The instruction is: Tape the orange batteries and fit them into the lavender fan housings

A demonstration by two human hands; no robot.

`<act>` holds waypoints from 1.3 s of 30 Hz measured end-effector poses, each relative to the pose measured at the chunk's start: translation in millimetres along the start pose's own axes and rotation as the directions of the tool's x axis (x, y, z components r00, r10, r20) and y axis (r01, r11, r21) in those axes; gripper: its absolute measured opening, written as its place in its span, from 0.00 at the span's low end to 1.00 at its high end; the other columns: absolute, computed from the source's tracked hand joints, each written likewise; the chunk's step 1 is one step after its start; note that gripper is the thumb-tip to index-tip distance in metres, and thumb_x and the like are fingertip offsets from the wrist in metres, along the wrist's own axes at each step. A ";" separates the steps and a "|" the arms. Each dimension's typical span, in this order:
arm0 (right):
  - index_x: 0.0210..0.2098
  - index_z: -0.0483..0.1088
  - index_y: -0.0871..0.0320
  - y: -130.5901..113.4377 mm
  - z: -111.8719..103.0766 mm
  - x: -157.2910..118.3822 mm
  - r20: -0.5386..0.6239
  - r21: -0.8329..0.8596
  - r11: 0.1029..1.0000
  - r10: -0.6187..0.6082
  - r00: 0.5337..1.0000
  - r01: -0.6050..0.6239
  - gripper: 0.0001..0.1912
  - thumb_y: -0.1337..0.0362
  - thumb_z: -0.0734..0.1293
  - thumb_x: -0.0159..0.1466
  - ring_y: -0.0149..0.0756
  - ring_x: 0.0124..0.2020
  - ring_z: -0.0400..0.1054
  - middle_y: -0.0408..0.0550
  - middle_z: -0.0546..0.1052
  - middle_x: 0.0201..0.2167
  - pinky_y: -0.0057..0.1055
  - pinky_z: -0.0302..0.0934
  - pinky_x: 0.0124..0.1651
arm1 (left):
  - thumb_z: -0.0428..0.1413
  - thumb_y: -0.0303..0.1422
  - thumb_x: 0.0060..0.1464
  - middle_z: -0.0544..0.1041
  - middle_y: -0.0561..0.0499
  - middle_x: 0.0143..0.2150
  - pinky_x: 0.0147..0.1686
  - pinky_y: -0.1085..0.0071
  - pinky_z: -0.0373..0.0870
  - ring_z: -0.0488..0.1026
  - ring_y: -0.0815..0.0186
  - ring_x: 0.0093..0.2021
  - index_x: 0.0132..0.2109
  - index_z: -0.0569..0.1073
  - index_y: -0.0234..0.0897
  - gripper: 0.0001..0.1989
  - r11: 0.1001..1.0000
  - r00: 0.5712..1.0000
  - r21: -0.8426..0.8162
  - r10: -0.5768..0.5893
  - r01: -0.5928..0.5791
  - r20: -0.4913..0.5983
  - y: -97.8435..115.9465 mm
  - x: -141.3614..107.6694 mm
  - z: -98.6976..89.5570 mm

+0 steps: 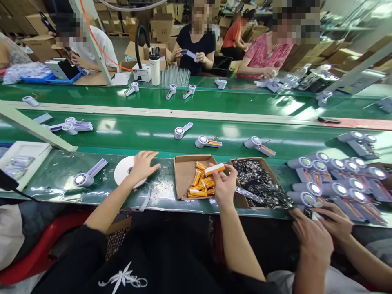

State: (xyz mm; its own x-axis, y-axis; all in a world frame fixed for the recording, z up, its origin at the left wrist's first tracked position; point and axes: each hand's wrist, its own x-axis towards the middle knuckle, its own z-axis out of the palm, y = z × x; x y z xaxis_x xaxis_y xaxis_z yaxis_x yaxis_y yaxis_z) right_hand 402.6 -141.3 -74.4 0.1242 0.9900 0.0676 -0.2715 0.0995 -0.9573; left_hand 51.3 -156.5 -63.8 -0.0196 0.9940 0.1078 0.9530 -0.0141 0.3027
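My right hand [226,185] pinches an orange cylindrical battery [214,169] with a white strip along its top. It is held above the right side of a cardboard box [182,179], where several more orange batteries [199,190] lie in a loose heap. My left hand [142,165] is over a white roll of tape [121,171], its fingers stretched out and apart, holding nothing. Whether it touches the roll I cannot tell. A short white strip [146,201] hangs at the bench edge below. Left of the roll lies a lilac handheld fan [84,179] with its handle open.
To the right are a box of black parts [259,179] and several piled fans [309,189]. A co-worker's hands [315,232] work beside me. More fans [202,141] lie on the green conveyor [137,134]. A white tray [45,148] stands left; people sit opposite.
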 end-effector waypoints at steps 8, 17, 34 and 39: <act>0.53 0.62 0.52 11.3 2.8 -0.6 0.068 -0.263 0.964 -0.014 0.998 0.032 0.28 0.49 0.74 0.61 0.51 0.51 0.82 0.59 0.85 0.48 0.48 0.77 0.54 | 0.55 0.46 0.68 0.61 0.28 0.74 0.66 0.43 0.61 0.51 0.31 0.75 0.73 0.65 0.33 0.33 0.972 0.986 0.231 -0.004 -0.035 0.166 121.8 199.6 44.1; 0.50 0.72 0.51 19.3 -6.4 -15.3 0.141 -0.568 0.797 -0.152 0.978 0.206 0.22 0.47 0.72 0.63 0.58 0.41 0.83 0.56 0.85 0.39 0.54 0.79 0.44 | 0.68 0.39 0.55 0.77 0.36 0.57 0.59 0.50 0.72 0.74 0.47 0.59 0.52 0.81 0.35 0.20 0.951 0.883 0.210 0.112 -0.229 0.456 74.8 202.9 38.8; 0.56 0.73 0.56 -6.0 70.0 86.9 0.346 -0.357 0.928 0.026 0.938 0.106 0.31 0.52 0.76 0.57 0.46 0.46 0.83 0.51 0.86 0.42 0.44 0.76 0.54 | 0.64 0.41 0.54 0.83 0.51 0.54 0.51 0.71 0.68 0.76 0.59 0.52 0.45 0.86 0.47 0.12 0.883 0.765 0.024 0.393 -0.469 0.511 48.4 187.4 31.3; 0.56 0.73 0.54 5.1 87.8 103.5 0.423 -0.419 0.893 0.031 0.905 0.165 0.27 0.53 0.73 0.59 0.44 0.45 0.83 0.49 0.85 0.41 0.42 0.76 0.53 | 0.62 0.34 0.58 0.79 0.47 0.60 0.55 0.64 0.70 0.73 0.53 0.58 0.47 0.85 0.47 0.11 0.868 0.805 0.117 0.388 -0.483 0.449 44.9 172.1 30.0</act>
State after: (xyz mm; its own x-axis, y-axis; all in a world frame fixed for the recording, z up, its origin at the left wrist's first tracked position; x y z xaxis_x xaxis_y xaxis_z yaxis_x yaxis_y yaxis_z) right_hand 330.3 -29.5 -47.6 -0.3001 0.9420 0.1502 0.1782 0.2100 -0.9613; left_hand 99.8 17.2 -60.2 0.4899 0.8434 -0.2208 0.8715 -0.4800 0.1000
